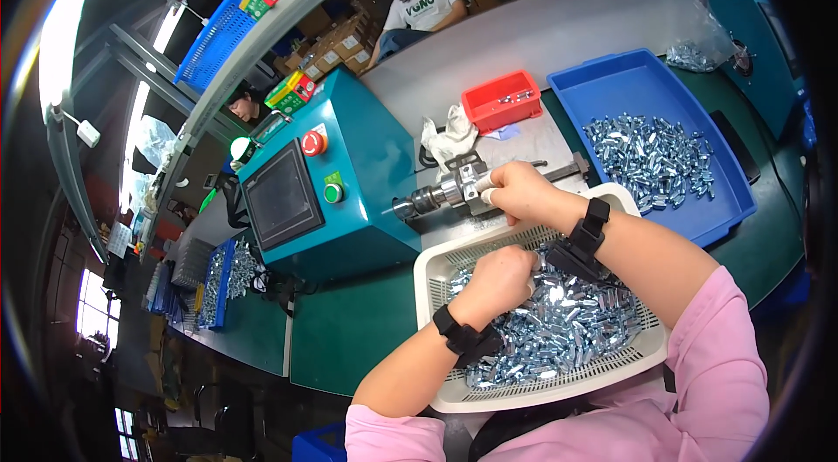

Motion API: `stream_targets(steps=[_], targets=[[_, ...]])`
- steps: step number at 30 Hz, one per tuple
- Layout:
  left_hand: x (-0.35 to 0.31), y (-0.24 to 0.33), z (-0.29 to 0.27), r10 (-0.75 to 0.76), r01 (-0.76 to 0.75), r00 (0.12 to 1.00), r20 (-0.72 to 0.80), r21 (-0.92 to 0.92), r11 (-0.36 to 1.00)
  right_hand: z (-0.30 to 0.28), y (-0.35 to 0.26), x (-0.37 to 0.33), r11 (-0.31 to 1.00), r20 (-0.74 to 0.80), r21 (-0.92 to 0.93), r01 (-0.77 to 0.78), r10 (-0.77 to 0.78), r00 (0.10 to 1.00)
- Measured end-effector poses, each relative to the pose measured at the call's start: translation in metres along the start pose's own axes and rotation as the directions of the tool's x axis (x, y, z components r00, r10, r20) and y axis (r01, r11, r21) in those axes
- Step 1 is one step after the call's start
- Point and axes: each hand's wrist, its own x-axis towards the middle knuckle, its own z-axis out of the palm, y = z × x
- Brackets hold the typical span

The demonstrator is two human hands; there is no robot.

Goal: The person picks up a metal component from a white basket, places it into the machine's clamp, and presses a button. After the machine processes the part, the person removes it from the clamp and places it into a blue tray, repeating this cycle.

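My left hand (500, 282) is closed low over the white slatted basket (424, 285), among a heap of small shiny metal fittings (559, 322). Whatever its fingers hold is hidden. Further back, my right hand (525, 192) reaches across the basket's rim to the metal spindle fixture (448, 193) of the teal bench machine (358, 148). Its thumb and fingers are pinched together at the fixture's right end, and anything between them is too hidden to name. Both wrists wear black straps.
A blue tray (572, 86) of similar fittings lies to the right. Behind the fixture stand a red bin (476, 113) and a white cloth (449, 137). The machine carries a screen (281, 196), a red stop knob (313, 143) and a green button (333, 192). Another person (425, 8) sits beyond the partition.
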Motion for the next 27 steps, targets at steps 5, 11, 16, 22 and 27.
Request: stream_targets(steps=[5,11,16,22,27], targets=[[0.004,-0.002,0.001,0.033,-0.032,0.999,0.007,-0.035,0.999,-0.006,0.007,0.006,0.970,-0.157,-0.196,0.143,-0.175,0.972],[0.004,-0.017,0.003,0.125,-0.126,0.992,-0.020,-0.082,0.989,-0.008,-0.001,0.000,0.993,-0.092,-0.106,0.044,-0.054,0.994],[0.006,-0.020,0.001,0.117,-0.114,0.993,0.019,-0.128,0.985,-0.010,-0.012,0.006,0.934,-0.120,-0.337,-0.118,0.081,0.989],[0.008,-0.027,0.009,0.142,-0.146,0.989,-0.039,-0.161,0.976,0.007,-0.044,0.008,0.651,-0.196,-0.748,-0.127,-0.034,0.980],[0.004,-0.031,0.009,0.160,-0.181,0.981,-0.111,-0.208,0.961,0.004,-0.057,0.009,0.570,-0.311,-0.802,-0.179,-0.142,0.940]])
